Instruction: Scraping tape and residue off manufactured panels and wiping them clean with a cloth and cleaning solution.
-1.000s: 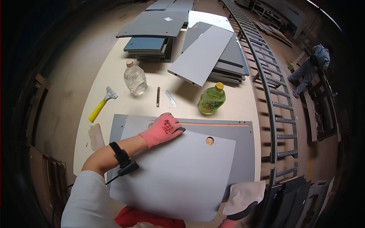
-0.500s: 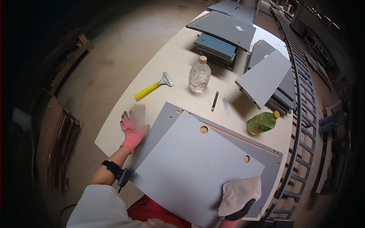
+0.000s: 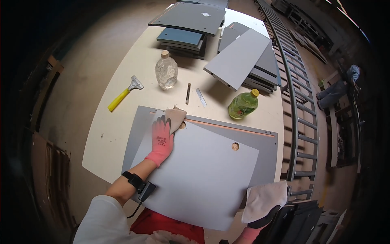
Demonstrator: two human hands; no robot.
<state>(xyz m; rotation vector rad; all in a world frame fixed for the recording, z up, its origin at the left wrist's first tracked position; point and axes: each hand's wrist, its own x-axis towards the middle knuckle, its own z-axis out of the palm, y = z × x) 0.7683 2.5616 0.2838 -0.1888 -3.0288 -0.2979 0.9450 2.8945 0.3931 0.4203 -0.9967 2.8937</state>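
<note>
My left hand (image 3: 162,140), in a pink glove with dark fingertips, presses a beige cloth (image 3: 176,118) at the far left corner of a light grey panel (image 3: 195,171). The cloth sticks out beside the fingers, partly over a round hole. In my right hand (image 3: 260,223), also gloved, is a whitish cloth (image 3: 265,199), held off the panel's right edge. Beneath the light panel lies a darker grey panel (image 3: 260,140) with an orange-brown groove along its far edge. A second round hole (image 3: 235,146) shows chipboard inside.
Beyond the panels are a yellow-handled scraper (image 3: 122,97), a clear bottle (image 3: 166,73), a dark marker-like stick (image 3: 188,94), a small blade (image 3: 201,97) and a green bottle (image 3: 243,105). Panel stacks (image 3: 239,57) stand farther back. A roller conveyor (image 3: 304,122) runs along the right; a person (image 3: 335,91) stands beyond.
My left hand has moved with its cloth from the table left of the panels onto the light panel's far left corner. My right hand and cloth have shifted outward. The view has turned rightward.
</note>
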